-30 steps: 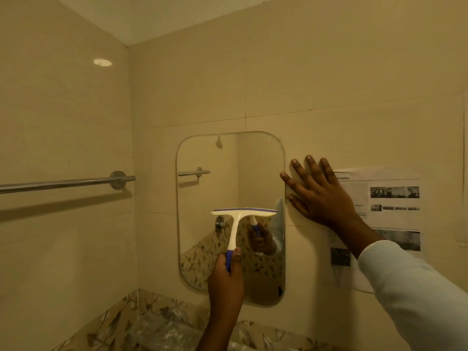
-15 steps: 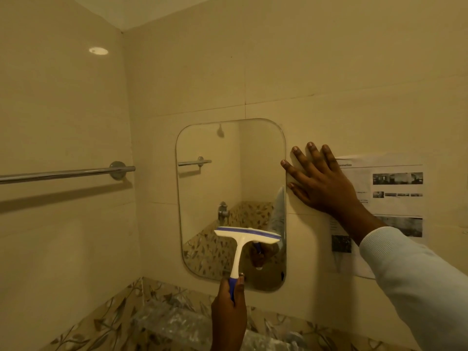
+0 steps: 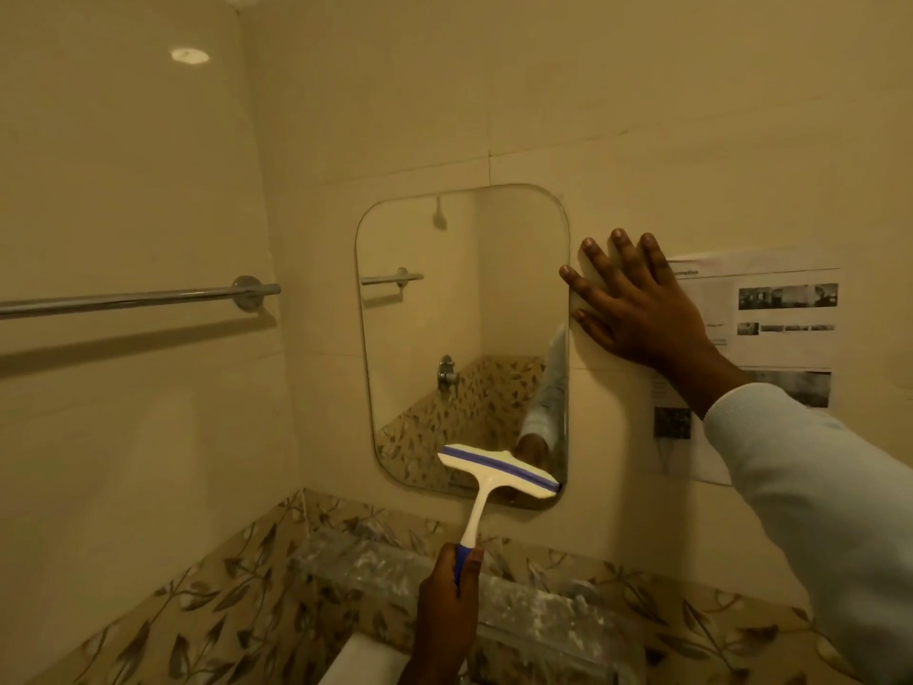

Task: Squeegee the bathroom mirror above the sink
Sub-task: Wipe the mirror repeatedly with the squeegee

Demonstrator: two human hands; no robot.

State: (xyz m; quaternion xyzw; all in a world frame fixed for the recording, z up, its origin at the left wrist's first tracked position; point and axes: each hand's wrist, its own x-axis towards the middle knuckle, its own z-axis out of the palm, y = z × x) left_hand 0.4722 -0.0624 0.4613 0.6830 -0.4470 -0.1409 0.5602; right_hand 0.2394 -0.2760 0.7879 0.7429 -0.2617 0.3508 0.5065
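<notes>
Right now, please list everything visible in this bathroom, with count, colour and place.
mirror: one, frameless, back wall.
squeegee: one, white and blue, at the mirror's lower right corner.
towel bar: one, chrome, left wall.
printed sheet: one, white, right of the mirror.
glass shelf: one, clear, under the mirror.
leaf tiles: brown band, below the mirror.
left hand: grips the squeegee handle.
right hand: flat on the wall beside the mirror.
</notes>
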